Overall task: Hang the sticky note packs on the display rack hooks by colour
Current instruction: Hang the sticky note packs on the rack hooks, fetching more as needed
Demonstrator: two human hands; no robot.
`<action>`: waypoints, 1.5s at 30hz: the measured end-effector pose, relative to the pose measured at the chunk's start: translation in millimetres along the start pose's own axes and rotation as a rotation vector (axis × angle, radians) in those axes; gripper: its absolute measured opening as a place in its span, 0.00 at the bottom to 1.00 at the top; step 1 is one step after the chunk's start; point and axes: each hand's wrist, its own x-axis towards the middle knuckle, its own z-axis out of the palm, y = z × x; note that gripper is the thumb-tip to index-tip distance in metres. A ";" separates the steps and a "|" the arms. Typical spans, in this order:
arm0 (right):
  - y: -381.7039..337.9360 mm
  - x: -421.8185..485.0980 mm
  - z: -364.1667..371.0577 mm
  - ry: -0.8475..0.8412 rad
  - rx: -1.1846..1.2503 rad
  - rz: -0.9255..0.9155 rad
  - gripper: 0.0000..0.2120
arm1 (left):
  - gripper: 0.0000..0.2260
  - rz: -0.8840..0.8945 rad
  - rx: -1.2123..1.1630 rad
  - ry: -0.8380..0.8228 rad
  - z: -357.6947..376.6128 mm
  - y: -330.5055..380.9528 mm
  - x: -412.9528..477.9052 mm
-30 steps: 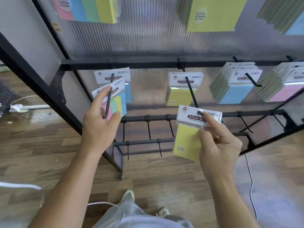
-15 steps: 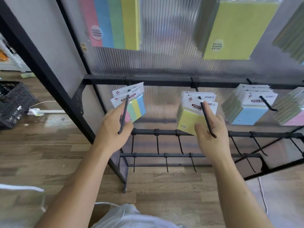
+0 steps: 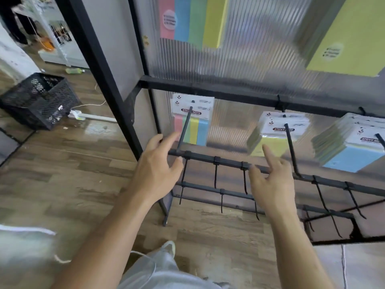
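at the far left a black crate point(image 3: 39, 99) is sitting on the floor, well apart from the display rack point(image 3: 208, 89). the left hand point(image 3: 155, 172) is hovering near the rack's left upright with its fingers loose and spread, gripping nothing. just beyond it, the multicolour pack point(image 3: 195, 132) is hanging at the left end of the middle rail, threaded on the left hook point(image 3: 185, 130). the right hand point(image 3: 270, 182) is likewise holding nothing, its fingers relaxed and its forefinger pointing up at the yellow packs point(image 3: 277, 144) on the next hook point(image 3: 290, 147) (whether it is touching them i cannot tell). further right, blue packs point(image 3: 354, 155) are hanging. both packs seem to be seated, so this is looking like a checking step: it is worth nudging each header back toward the rail so it is hanging square, not riding the hook's tip.
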 end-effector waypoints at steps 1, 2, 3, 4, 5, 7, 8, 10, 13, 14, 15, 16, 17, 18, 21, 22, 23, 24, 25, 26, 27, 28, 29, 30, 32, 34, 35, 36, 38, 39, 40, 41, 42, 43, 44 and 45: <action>-2.1 -4.7 4.2 -0.048 -0.015 -0.023 0.26 | 0.25 -0.004 0.025 0.003 -1.3 -2.2 -8.2; -3.8 -9.5 9.4 -0.096 -0.035 -0.050 0.26 | 0.25 -0.011 0.061 0.004 -3.0 -5.2 -16.6; -6.6 -13.8 15.2 -0.143 -0.066 -0.079 0.26 | 0.26 -0.021 0.104 0.005 -4.9 -9.1 -25.0; -9.5 -18.3 21.4 -0.187 -0.105 -0.109 0.26 | 0.26 -0.036 0.147 0.002 -6.9 -14.0 -34.0; -12.5 -22.3 29.0 -0.233 -0.149 -0.135 0.27 | 0.26 -0.052 0.186 -0.005 -9.2 -19.5 -42.7; -20.7 -30.9 44.1 -0.327 -0.236 -0.188 0.27 | 0.27 -0.073 0.232 -0.024 -14.4 -32.1 -60.7; -25.5 -35.5 52.4 -0.375 -0.272 -0.218 0.27 | 0.27 -0.088 0.237 -0.037 -17.9 -38.7 -69.6; -36.3 -44.8 71.3 -0.477 -0.314 -0.261 0.26 | 0.27 -0.145 0.226 -0.058 -27.0 -52.5 -86.7; -56.4 -58.5 104.7 -0.617 -0.331 -0.352 0.24 | 0.26 -0.239 0.206 -0.051 -45.2 -80.0 -104.4; -65.2 -63.4 116.1 -0.666 -0.339 -0.383 0.24 | 0.25 -0.269 0.203 -0.040 -52.1 -91.6 -108.9; -74.5 -67.6 127.9 -0.716 -0.347 -0.401 0.24 | 0.25 -0.302 0.209 -0.030 -59.3 -103.3 -112.5; -84.1 -71.9 139.4 -0.761 -0.356 -0.414 0.24 | 0.25 -0.344 0.217 -0.022 -66.7 -115.6 -116.1; -93.0 -75.9 151.4 -0.798 -0.365 -0.426 0.23 | 0.24 -0.398 0.224 -0.018 -74.2 -127.9 -119.5; -103.1 -80.7 165.6 -0.824 -0.380 -0.442 0.23 | 0.24 -0.460 0.227 -0.012 -83.0 -142.3 -123.1; -132.4 -94.4 214.1 -0.846 -0.427 -0.502 0.24 | 0.23 -0.618 0.247 0.054 -112.3 -186.0 -132.1; -142.7 -98.2 233.8 -0.842 -0.437 -0.523 0.25 | 0.23 -0.667 0.250 0.079 -124.1 -202.8 -134.2; -153.7 -101.2 253.9 -0.838 -0.450 -0.540 0.25 | 0.24 -0.706 0.254 0.107 -136.5 -220.6 -134.9; -166.6 -104.2 273.8 -0.831 -0.472 -0.556 0.25 | 0.26 -0.734 0.259 0.131 -149.2 -238.9 -135.1; -180.2 -107.2 293.8 -0.817 -0.498 -0.580 0.26 | 0.27 -0.749 0.267 0.151 -162.6 -256.5 -134.5; -195.6 -111.0 313.3 -0.798 -0.510 -0.615 0.26 | 0.27 -0.752 0.275 0.172 -177.1 -273.8 -133.3; -211.9 -114.3 330.8 -0.776 -0.498 -0.651 0.26 | 0.28 -0.749 0.286 0.191 -191.0 -289.4 -131.4; -228.7 -117.6 349.3 -0.755 -0.468 -0.692 0.26 | 0.28 -0.740 0.291 0.203 -205.7 -304.6 -129.0; -244.2 -120.7 366.7 -0.741 -0.441 -0.726 0.26 | 0.27 -0.725 0.291 0.213 -220.0 -317.3 -126.7; -260.1 -123.9 383.0 -0.736 -0.432 -0.750 0.26 | 0.27 -0.705 0.286 0.225 -233.0 -329.7 -124.1; -289.3 -129.5 413.9 -0.733 -0.448 -0.779 0.30 | 0.25 -0.646 0.265 0.263 -256.7 -352.1 -119.7; -315.3 -134.5 440.9 -0.737 -0.432 -0.797 0.31 | 0.25 -0.559 0.228 0.308 -277.0 -374.0 -115.4; -326.9 -136.3 454.1 -0.748 -0.399 -0.803 0.29 | 0.25 -0.518 0.202 0.320 -286.4 -385.4 -112.5; -338.9 -138.0 466.7 -0.757 -0.366 -0.810 0.28 | 0.25 -0.495 0.184 0.328 -295.5 -396.7 -108.7; -362.4 -139.3 493.1 -0.747 -0.311 -0.833 0.27 | 0.25 -0.507 0.182 0.355 -315.1 -419.1 -97.7; -374.3 -139.4 507.2 -0.739 -0.294 -0.834 0.27 | 0.26 -0.527 0.191 0.374 -325.7 -430.6 -91.6; -387.4 -139.2 523.1 -0.737 -0.283 -0.826 0.26 | 0.26 -0.551 0.203 0.395 -337.4 -443.3 -84.7; -400.3 -138.5 540.1 -0.734 -0.274 -0.820 0.25 | 0.26 -0.574 0.217 0.417 -349.9 -456.5 -77.7; -413.9 -137.4 558.5 -0.729 -0.266 -0.819 0.25 | 0.27 -0.596 0.230 0.430 -363.0 -470.9 -70.1; -427.1 -135.8 577.0 -0.722 -0.256 -0.821 0.25 | 0.27 -0.613 0.243 0.438 -376.5 -485.6 -62.2; -441.3 -133.3 597.0 -0.719 -0.246 -0.826 0.25 | 0.28 -0.634 0.253 0.445 -391.4 -501.2 -53.2; -456.0 -130.4 617.1 -0.720 -0.235 -0.831 0.26 | 0.28 -0.659 0.263 0.458 -406.4 -516.8 -43.5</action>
